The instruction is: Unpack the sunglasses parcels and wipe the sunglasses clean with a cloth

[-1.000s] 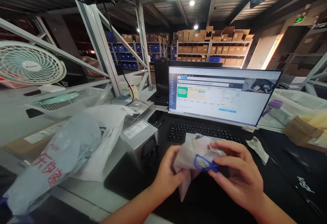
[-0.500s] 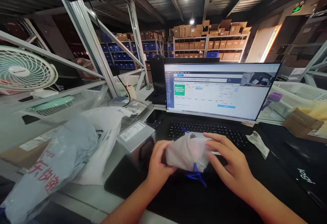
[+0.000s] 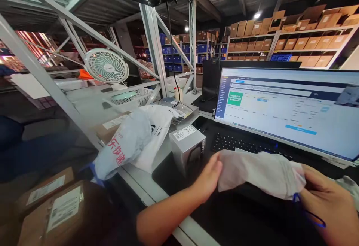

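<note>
A pale grey drawstring pouch [image 3: 258, 171] with blue cords is stretched sideways between my two hands, above the black desk mat. My left hand [image 3: 211, 175] pinches its left end. My right hand [image 3: 322, 190] grips the mouth end, where a blue cord hangs down by the fingers; part of this hand is cut off by the frame. What the pouch holds, if anything, is hidden. Just left of my left hand stands a grey box [image 3: 187, 145] with a white label on top. Behind the pouch lies a black keyboard [image 3: 238, 142].
A monitor [image 3: 280, 107] stands behind the keyboard. To the left lie a grey plastic parcel bag [image 3: 126, 137] with red print and a white bag [image 3: 159, 126]. Cardboard boxes [image 3: 56, 216] sit at lower left. A fan [image 3: 106, 66] and metal frame posts [image 3: 153, 43] stand beyond.
The pouch was bunched up between my hands and is now pulled out long, my hands farther apart. My view has turned left, bringing the cardboard boxes into sight.
</note>
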